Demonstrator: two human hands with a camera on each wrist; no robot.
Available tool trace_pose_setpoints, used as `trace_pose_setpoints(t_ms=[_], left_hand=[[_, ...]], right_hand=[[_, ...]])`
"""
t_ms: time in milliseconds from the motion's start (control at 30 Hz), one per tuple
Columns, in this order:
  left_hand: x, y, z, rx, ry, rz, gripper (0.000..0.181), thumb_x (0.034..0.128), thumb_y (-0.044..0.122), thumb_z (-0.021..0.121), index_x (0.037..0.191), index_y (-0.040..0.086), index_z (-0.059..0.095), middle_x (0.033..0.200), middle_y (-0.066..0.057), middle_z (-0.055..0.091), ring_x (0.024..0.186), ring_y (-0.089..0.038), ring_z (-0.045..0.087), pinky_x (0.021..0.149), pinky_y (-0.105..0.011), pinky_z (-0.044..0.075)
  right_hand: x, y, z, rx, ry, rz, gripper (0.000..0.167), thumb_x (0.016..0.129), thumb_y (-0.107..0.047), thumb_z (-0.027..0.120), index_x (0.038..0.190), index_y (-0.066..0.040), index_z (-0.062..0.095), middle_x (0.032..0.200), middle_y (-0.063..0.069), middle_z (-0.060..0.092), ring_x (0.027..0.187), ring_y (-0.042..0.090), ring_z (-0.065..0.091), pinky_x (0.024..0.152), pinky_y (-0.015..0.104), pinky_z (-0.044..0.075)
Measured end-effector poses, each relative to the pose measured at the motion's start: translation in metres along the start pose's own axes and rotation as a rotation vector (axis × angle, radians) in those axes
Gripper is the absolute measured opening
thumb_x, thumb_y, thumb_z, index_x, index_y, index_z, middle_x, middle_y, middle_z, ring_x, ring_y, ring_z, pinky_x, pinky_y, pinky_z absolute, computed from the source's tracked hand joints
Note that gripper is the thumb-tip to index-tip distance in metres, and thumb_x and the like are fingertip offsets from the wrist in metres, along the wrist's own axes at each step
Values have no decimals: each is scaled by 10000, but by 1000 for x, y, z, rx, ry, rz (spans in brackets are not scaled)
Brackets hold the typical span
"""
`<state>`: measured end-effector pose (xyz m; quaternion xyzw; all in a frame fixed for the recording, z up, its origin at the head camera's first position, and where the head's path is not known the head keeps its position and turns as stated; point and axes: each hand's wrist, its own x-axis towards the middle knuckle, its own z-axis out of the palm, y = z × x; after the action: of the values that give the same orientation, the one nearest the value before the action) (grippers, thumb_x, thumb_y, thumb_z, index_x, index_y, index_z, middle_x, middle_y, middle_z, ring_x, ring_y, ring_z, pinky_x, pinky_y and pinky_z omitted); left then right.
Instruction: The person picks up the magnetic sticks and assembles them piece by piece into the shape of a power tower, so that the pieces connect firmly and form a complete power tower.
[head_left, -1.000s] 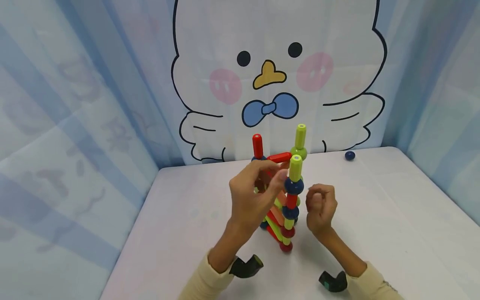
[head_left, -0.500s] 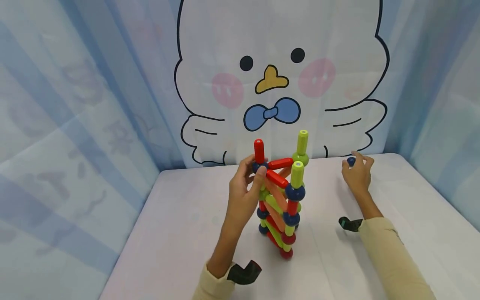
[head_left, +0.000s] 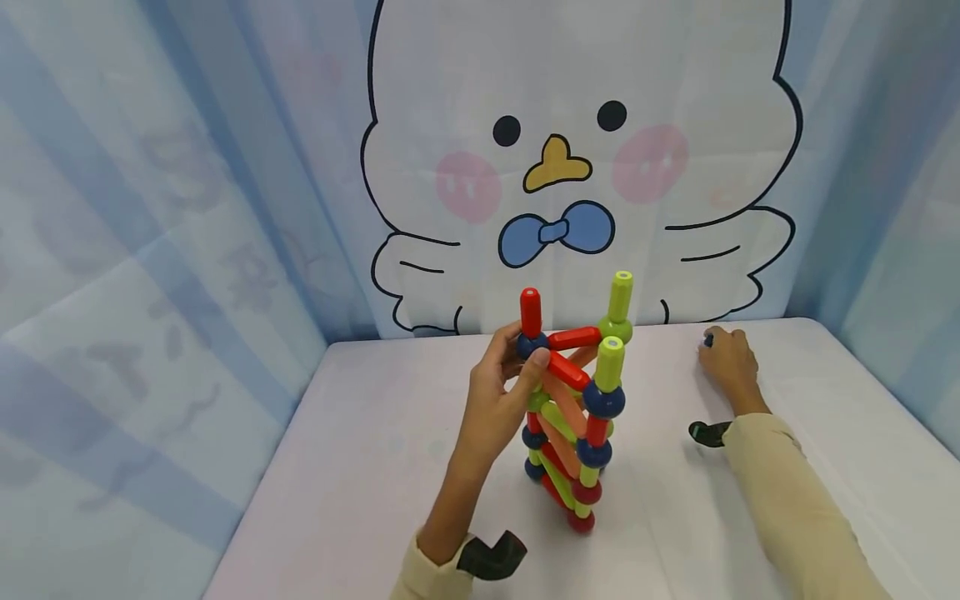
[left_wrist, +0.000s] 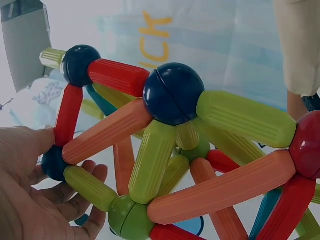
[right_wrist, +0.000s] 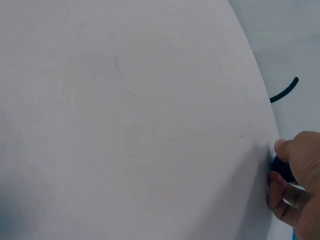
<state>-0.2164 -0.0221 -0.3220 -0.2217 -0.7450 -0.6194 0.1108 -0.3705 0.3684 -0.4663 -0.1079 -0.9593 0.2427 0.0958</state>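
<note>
A tower of magnetic rods and balls [head_left: 566, 371], in red, lime green, orange and dark blue, stands on the table. My left hand [head_left: 495, 400] holds its upper left corner, thumb and fingers around a dark blue ball [left_wrist: 54, 162] there. A red rod [head_left: 530, 312] points up from that corner. Lime green rods [head_left: 610, 364] rise from the other two top corners. By the far right table edge, my right hand [head_left: 729, 362] pinches a loose dark blue ball [right_wrist: 284, 170], which its fingers partly hide.
The white table [head_left: 375, 467] ends at a hanging cloth [head_left: 420, 83] with a cartoon bird printed on it. Its far edge [head_left: 660, 325] runs close to my right hand. Black curved pieces [head_left: 491, 557] are worn at both cuffs.
My right hand has gone from beside the tower to the far right ball and closed on it. My left hand has shifted from the tower's front to its upper left corner ball.
</note>
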Motion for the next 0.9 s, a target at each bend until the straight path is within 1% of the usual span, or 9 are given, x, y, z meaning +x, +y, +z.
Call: trace_pose_setpoints(t_ms=[167, 233, 300, 367, 433, 500, 600, 767, 900], left_hand=[[2, 2, -1, 7, -13, 25, 470, 983, 329, 576, 1387, 113, 470, 1238, -112, 650, 1058, -231, 666, 931, -321, 543], [2, 3, -1, 7, -17, 24, 470, 983, 343, 574, 1383, 116, 473, 1232, -107, 651, 1057, -224, 667, 932, -318, 543], [2, 4, -1, 8, -21, 20, 475, 984, 354, 570, 1385, 119, 468, 1233, -108, 652, 1053, -228, 668, 934, -331, 543], [1, 3, 0, 11, -26, 7, 485, 983, 372, 567, 1386, 124, 464, 1241, -103, 655, 1057, -225, 669, 932, -331, 544], [-1, 2, 0, 13, -33, -5, 492, 984, 382, 562, 1391, 126, 458, 1252, -102, 656, 1065, -227, 671, 933, -332, 544], [-2, 1, 0, 16, -35, -14, 496, 983, 388, 561, 1394, 131, 454, 1260, -94, 656, 1073, -221, 671, 932, -325, 543], [-2, 1, 0, 14, -36, -13, 490, 984, 385, 559, 1392, 134, 454, 1252, -86, 661, 1075, -216, 672, 935, -316, 541], [-3, 1, 1, 7, -29, -2, 485, 988, 376, 555, 1401, 146, 445, 1239, -81, 668, 1063, -219, 673, 907, -311, 554], [-3, 1, 2, 6, -33, 4, 486, 993, 372, 548, 1406, 140, 441, 1235, -93, 666, 1061, -226, 669, 906, -318, 555]], right_hand=[[-1, -12, -2, 190, 115, 46, 418, 996, -211, 517, 1271, 104, 508, 1240, 384, 514, 1159, 534, 480, 946, 595, 434], [-4, -25, -9, 327, 173, 75, 464, 1001, -275, 525, 1310, 70, 508, 1240, 335, 560, 1111, 433, 568, 906, 451, 515], [-10, -43, -22, 478, 216, 53, 486, 998, -313, 533, 1348, 22, 505, 1186, 245, 600, 981, 230, 647, 786, 246, 549], [-18, -63, -39, 660, 230, -30, 466, 995, -290, 548, 1363, -8, 506, 1102, 124, 605, 820, 69, 640, 646, 117, 514], [-30, -85, -58, 885, 206, -138, 435, 996, -233, 553, 1373, -21, 505, 1076, 49, 579, 794, 3, 619, 652, 100, 522], [-44, -109, -78, 1092, 179, -263, 405, 989, -164, 560, 1365, -20, 517, 1046, 28, 565, 843, 49, 623, 694, 125, 539], [-68, -143, -103, 1276, 160, -437, 376, 963, -81, 584, 1333, -20, 548, 1047, 71, 598, 847, 131, 621, 725, 146, 550], [-99, -189, -130, 1336, 169, -666, 354, 907, 24, 633, 1255, 38, 573, 1043, 128, 613, 783, 180, 588, 714, 165, 539], [-115, -208, -139, 1253, 180, -792, 356, 895, -7, 668, 1237, 59, 596, 1052, 118, 637, 825, 170, 614, 749, 167, 542]])
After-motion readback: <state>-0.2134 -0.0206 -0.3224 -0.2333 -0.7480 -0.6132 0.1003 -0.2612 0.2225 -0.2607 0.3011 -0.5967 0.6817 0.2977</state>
